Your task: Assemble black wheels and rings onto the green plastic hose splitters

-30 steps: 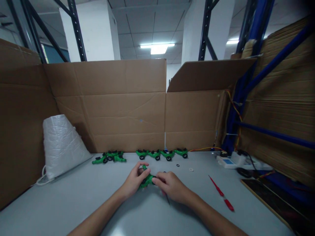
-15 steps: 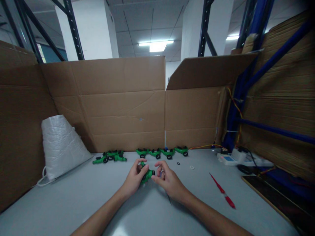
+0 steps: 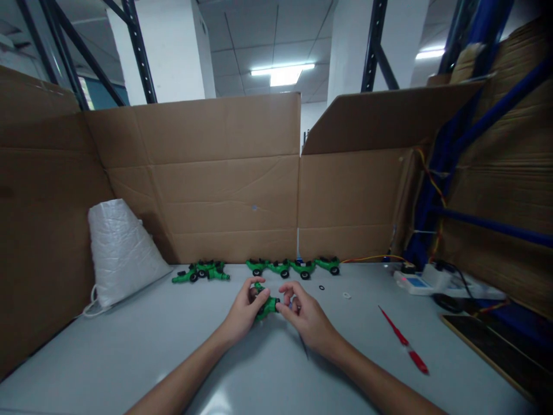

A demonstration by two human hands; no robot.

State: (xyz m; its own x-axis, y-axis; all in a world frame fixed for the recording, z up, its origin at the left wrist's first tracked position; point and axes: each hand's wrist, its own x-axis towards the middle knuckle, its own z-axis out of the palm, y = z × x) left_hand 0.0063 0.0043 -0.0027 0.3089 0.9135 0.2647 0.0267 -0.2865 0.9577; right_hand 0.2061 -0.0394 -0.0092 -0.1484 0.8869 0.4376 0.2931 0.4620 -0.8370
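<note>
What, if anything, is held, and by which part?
The left hand holds a green toy by its left side. The right hand is at its black end; whether it grips that or the thin shaft below cannot be told.

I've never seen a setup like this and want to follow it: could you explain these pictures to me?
There is no machine here: these are a person's bare hands, seen by one camera worn on the head, looking forward and down. The left hand holds a small green piece. The right hand is at its dark end; a thin dark shaft shows below that hand. Similar green wheeled pieces line the back of the grey table, before a cardboard wall. A slim red tool lies to the right, and a white bundle stands at the left.
</note>
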